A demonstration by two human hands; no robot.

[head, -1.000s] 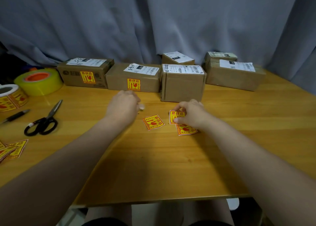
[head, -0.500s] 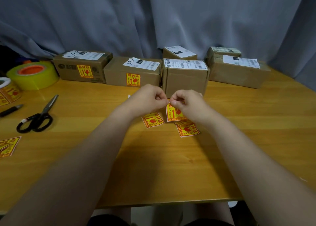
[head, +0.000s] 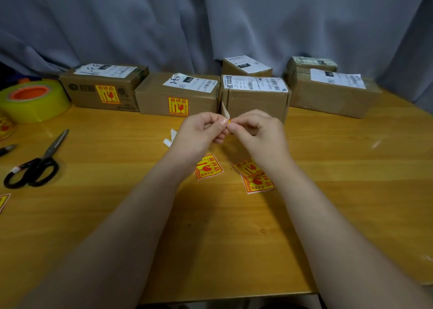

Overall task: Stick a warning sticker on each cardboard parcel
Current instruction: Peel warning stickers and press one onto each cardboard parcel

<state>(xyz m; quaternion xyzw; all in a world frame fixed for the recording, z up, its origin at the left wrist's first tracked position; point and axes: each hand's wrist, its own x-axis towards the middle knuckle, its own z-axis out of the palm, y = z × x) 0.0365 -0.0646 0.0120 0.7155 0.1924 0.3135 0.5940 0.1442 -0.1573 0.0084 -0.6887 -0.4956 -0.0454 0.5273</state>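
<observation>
My left hand (head: 201,133) and my right hand (head: 255,130) meet above the table, both pinching one yellow warning sticker (head: 226,115) seen edge-on, its white backing sticking up. Behind them stands the middle parcel (head: 255,100) with a bare front. The left parcel (head: 103,86) and the second parcel (head: 178,95) each carry a yellow sticker on the front. Two small parcels stand at the back, with a larger parcel (head: 332,93) at the right. Loose stickers (head: 208,167) (head: 257,180) lie below my hands.
Black scissors (head: 35,166) and a pen (head: 7,149) lie at the left. A yellow tape roll (head: 32,100) and a sticker roll (head: 4,128) sit at the far left. A curled white backing scrap (head: 170,138) lies by my left hand. A grey curtain hangs behind.
My right hand picked one sticker from the loose pile and raised it; my left hand came over and joined it. Both now pinch its edge, with the backing showing.
</observation>
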